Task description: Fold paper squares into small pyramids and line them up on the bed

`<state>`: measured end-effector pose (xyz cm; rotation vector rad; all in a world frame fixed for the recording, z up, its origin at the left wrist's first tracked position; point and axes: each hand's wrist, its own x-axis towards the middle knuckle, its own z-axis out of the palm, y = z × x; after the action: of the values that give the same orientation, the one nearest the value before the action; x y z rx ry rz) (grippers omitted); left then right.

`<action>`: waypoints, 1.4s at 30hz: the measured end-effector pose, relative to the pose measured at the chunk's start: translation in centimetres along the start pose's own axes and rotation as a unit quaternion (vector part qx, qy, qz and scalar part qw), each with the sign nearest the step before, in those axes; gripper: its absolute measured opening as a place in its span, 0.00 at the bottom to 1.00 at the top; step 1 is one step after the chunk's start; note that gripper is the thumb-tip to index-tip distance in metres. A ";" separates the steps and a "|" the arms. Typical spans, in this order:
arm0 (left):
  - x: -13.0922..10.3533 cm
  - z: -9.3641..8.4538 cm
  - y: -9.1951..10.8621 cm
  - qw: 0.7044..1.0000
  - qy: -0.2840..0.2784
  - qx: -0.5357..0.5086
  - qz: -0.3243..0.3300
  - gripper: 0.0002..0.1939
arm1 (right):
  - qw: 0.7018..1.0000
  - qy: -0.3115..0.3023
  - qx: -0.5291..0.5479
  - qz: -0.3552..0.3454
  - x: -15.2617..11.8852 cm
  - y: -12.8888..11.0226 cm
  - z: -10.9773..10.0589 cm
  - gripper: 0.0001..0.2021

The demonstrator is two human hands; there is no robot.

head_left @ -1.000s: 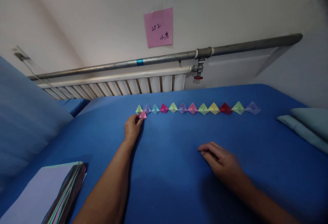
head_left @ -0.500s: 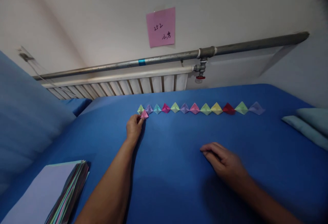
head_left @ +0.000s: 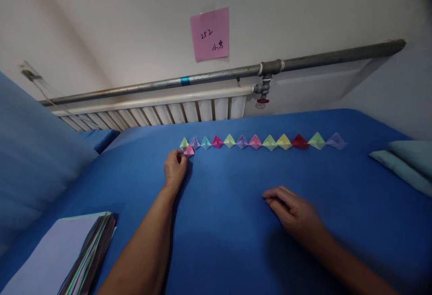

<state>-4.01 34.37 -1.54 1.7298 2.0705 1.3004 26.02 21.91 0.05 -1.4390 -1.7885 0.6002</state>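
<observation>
My left hand (head_left: 175, 167) reaches to the left end of a row of folded paper pieces, its fingers closed on a pink folded paper piece (head_left: 189, 151). That piece sits just in front of a light green folded piece (head_left: 184, 143) and a purple one (head_left: 195, 143). To the right the row goes on in several colours, among them a yellow piece (head_left: 284, 141), a dark red piece (head_left: 300, 141) and a pale purple piece (head_left: 336, 140) at the far end. My right hand (head_left: 293, 207) hovers or rests nearer to me, fingers curled together, with nothing visible in them.
On the blue surface (head_left: 222, 205), a stack of coloured paper (head_left: 60, 250) lies at the lower left. Folded greenish cloth (head_left: 405, 164) is at the right edge. Behind are a white radiator (head_left: 162, 113), a metal pipe (head_left: 216, 75) and a pink note (head_left: 211, 34). A blue curtain (head_left: 30, 164) hangs left.
The view has shifted slightly. My left hand keeps hold of the pink folded paper at almost the same spot, and my right hand stays curled where it was.
</observation>
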 end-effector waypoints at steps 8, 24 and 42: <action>-0.1 -0.6 -0.6 0.996 0.054 -0.013 -0.071 0.04 | 0.999 0.012 -0.015 -0.026 0.1 0.5 0.2 0.10; -5.8 -2.1 1.4 0.992 0.047 -0.055 -0.106 0.01 | 0.994 0.024 -0.086 -0.056 -0.3 0.3 1.0 0.11; -11.9 -4.8 2.7 0.997 -0.081 0.001 0.002 0.06 | 0.970 0.041 -0.217 -0.098 -3.0 -2.0 2.1 0.12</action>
<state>-1.05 21.55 -1.50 1.7780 1.9807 1.1186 23.40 18.71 -0.50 -1.5126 -2.0476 0.0431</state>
